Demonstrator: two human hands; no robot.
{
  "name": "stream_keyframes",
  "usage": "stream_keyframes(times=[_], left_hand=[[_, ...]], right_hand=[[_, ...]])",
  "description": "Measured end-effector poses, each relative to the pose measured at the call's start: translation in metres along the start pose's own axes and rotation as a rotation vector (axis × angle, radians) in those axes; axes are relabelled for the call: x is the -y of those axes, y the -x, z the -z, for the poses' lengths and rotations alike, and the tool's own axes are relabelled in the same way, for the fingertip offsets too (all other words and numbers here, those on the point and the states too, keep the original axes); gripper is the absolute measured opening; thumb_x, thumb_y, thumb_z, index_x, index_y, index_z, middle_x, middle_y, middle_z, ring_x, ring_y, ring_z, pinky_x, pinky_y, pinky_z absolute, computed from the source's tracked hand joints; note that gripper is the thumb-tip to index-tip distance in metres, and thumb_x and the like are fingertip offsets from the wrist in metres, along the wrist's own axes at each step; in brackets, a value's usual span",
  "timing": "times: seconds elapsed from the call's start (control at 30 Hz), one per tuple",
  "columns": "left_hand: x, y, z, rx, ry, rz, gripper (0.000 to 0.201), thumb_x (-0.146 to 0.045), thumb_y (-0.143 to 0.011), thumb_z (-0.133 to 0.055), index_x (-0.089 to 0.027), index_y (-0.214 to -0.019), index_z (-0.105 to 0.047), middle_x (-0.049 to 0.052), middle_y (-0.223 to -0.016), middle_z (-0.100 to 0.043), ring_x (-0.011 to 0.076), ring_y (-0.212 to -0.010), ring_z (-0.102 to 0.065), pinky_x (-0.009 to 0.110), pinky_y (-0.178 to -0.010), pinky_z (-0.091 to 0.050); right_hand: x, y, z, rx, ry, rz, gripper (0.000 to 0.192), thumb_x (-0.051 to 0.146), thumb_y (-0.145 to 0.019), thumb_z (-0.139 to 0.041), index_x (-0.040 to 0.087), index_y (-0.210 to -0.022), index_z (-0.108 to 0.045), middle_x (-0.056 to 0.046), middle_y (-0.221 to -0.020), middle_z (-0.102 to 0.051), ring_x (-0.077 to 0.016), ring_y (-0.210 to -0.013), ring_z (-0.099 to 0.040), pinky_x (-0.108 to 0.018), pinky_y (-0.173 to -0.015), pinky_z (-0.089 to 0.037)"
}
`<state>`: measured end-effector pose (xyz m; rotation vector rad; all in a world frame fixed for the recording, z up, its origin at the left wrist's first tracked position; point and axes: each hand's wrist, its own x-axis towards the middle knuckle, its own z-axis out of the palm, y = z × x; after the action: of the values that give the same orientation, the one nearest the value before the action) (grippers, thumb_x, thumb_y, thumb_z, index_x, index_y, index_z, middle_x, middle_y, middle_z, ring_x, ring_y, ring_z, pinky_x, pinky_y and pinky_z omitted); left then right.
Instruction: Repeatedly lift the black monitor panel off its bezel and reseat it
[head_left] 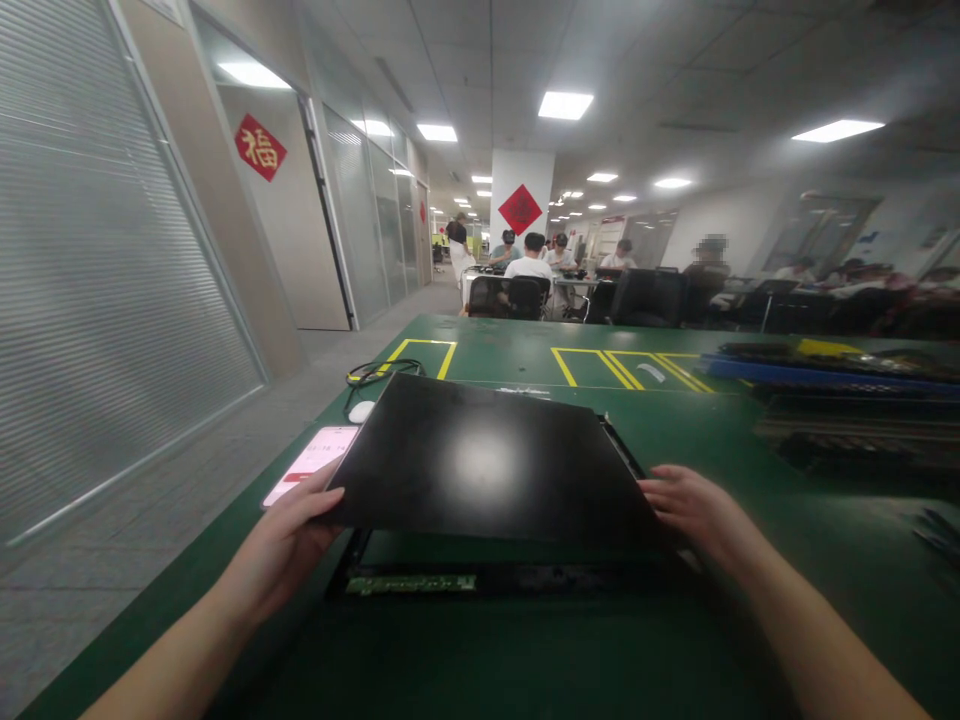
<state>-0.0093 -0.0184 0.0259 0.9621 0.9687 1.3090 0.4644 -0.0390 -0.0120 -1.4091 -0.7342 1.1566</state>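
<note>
A flat black panel point(480, 460) is tilted up over an open black chassis point(525, 578) on the green table point(525, 350). My left hand point(289, 545) grips the panel's near left corner. The near right edge of the panel is held by my right hand point(694, 505), fingers curled on it. Under the raised panel a green circuit strip point(411, 583) shows inside the chassis.
A phone point(311, 465) with a lit pink screen lies left of the panel, a white mouse point(361, 411) and black cable point(379, 370) behind it. Blue and black trays point(832, 375) stack at the right. Yellow tape boxes mark the table. Several people sit at desks far behind.
</note>
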Motion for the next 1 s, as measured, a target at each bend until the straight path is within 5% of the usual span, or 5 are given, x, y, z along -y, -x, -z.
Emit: stream_keyframes(times=[0.2, 0.37, 1.0], left_hand=[[-0.003, 0.002, -0.004, 0.051, -0.004, 0.024, 0.046, -0.023, -0.078, -0.075, -0.023, -0.124, -0.072, 0.002, -0.121, -0.076, 0.0279, -0.11, -0.069, 0.025, -0.078, -0.058], [-0.006, 0.005, -0.008, 0.025, 0.006, 0.021, 0.042, -0.024, -0.078, -0.076, -0.02, -0.119, -0.074, 0.002, -0.122, -0.075, 0.0276, -0.114, -0.066, 0.022, -0.077, -0.057], [0.009, 0.0, -0.005, 0.078, 0.027, 0.149, 0.057, -0.025, -0.073, -0.081, -0.022, -0.129, -0.068, 0.008, -0.123, -0.074, 0.0337, -0.116, -0.066, 0.036, -0.089, -0.057]], right_hand=[[-0.002, -0.005, -0.001, -0.088, 0.058, 0.005, 0.026, 0.02, -0.062, -0.072, 0.02, -0.085, -0.06, -0.009, -0.09, -0.076, -0.0178, -0.072, -0.066, -0.028, -0.061, -0.052], [-0.008, -0.008, 0.0, -0.072, 0.044, 0.02, 0.021, 0.023, -0.064, -0.069, 0.02, -0.082, -0.057, -0.008, -0.084, -0.076, -0.0076, -0.048, -0.046, -0.017, -0.041, -0.029], [0.003, -0.002, 0.0, -0.208, 0.293, 0.034, 0.017, 0.032, -0.068, -0.061, 0.019, -0.068, -0.049, -0.015, -0.082, -0.076, -0.005, -0.04, -0.031, -0.02, -0.038, -0.018]])
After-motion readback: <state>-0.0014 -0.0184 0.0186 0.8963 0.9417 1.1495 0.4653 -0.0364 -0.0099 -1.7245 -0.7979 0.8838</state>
